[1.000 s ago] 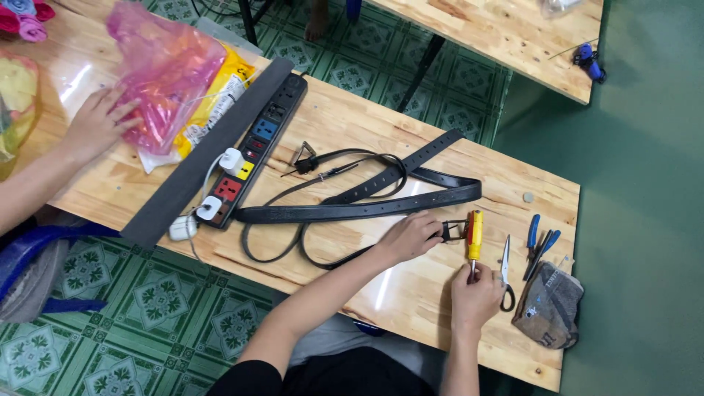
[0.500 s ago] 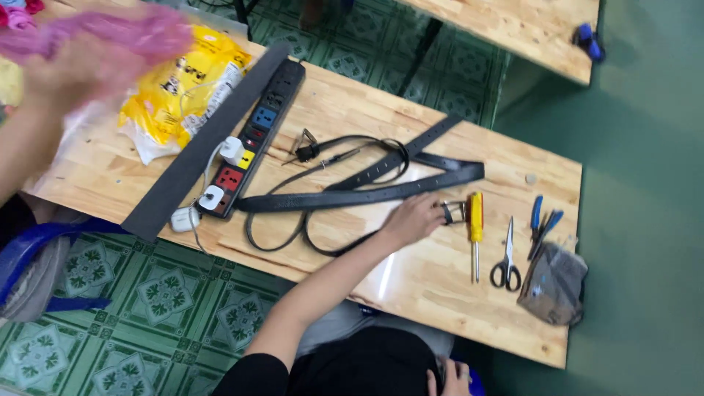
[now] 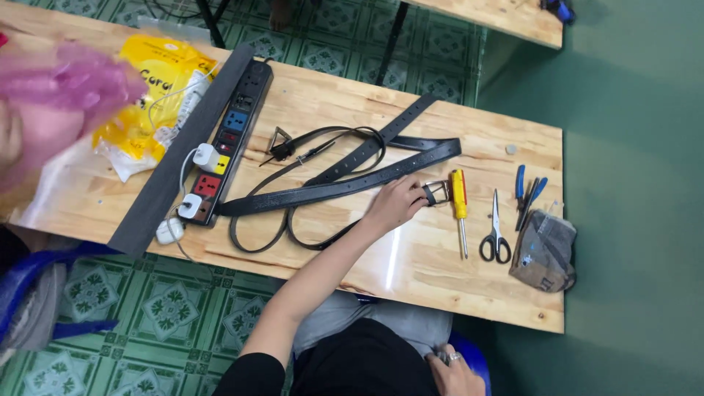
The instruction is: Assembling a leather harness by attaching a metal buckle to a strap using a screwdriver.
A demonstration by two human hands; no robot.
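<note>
Black clothing fills the near edge, where the right hand [image 3: 455, 370] rests in the lap, a ring on one finger, loosely curled and empty. Beyond it, the left hand [image 3: 400, 204] lies flat on the long black leather belt [image 3: 345, 185], fingers spread rather than closed, apparently pinning the strap near its silver metal buckle [image 3: 437, 193] so it cannot slide on the pale wooden table [image 3: 411, 271]. Just right of the buckle lies a yellow-handled screwdriver [image 3: 460, 209]; further right, black-handled scissors [image 3: 496, 233]. Left of the belt sits a black multi-socket power strip [image 3: 229, 143].
</note>
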